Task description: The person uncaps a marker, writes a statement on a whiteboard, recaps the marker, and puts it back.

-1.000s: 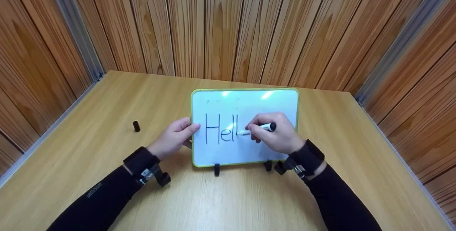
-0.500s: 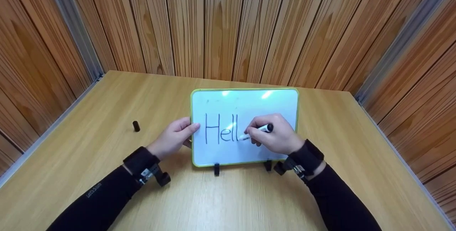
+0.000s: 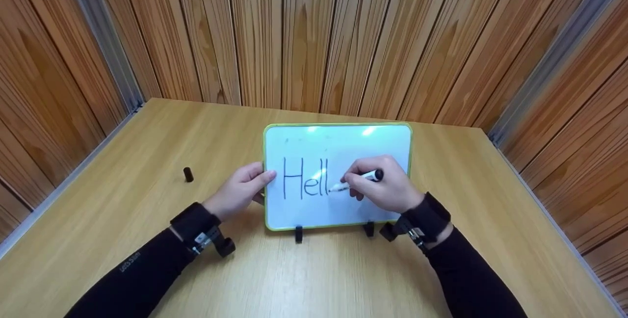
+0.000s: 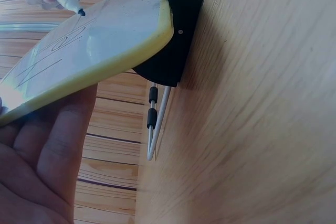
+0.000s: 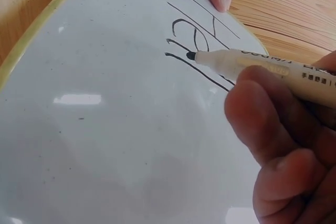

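A whiteboard with a yellow-green frame leans back on a black stand, "Hell" written on it in black. My left hand grips its left edge, thumb on the front face and fingers behind, as the left wrist view also shows. In my right hand is a white marker with a black end, pinched between thumb and fingers. Its black tip sits beside the last "l", close over the board. The curled lower fingers show below the marker in the right wrist view.
A black marker cap stands on the wooden table, left of the board. Two black stand feet stick out under the board's lower edge. Wood-panelled walls enclose the table at the back and sides.
The marker tip has moved down along the second "l", lengthening that stroke to its foot. The right hand has since shifted slightly right. The left hand has kept its place.
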The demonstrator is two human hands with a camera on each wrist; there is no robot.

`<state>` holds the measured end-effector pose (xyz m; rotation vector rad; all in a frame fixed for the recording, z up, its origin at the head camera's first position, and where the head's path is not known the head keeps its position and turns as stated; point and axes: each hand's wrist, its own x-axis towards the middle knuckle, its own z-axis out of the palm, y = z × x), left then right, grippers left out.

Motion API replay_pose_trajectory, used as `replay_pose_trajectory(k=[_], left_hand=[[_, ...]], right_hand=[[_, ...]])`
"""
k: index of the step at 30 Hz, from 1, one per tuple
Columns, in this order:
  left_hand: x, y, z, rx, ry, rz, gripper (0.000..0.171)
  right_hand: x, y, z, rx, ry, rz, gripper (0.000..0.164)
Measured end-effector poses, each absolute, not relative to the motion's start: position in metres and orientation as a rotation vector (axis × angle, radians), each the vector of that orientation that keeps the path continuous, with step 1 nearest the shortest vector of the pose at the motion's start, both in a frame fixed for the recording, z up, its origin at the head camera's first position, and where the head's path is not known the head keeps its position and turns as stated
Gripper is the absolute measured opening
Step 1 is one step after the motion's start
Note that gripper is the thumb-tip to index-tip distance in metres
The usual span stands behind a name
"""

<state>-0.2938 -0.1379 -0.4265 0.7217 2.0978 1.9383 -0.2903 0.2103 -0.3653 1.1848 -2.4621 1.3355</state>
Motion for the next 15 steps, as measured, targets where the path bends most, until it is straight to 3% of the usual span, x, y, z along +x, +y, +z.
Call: replay_pose_trajectory(k=[15], left_hand=[[-0.295,-0.137,-0.427,0.713,2.113,1.928,0.045]], right_hand=[[-0.291,0.233,-0.376,1.198,-2.222,1.382,0.021]])
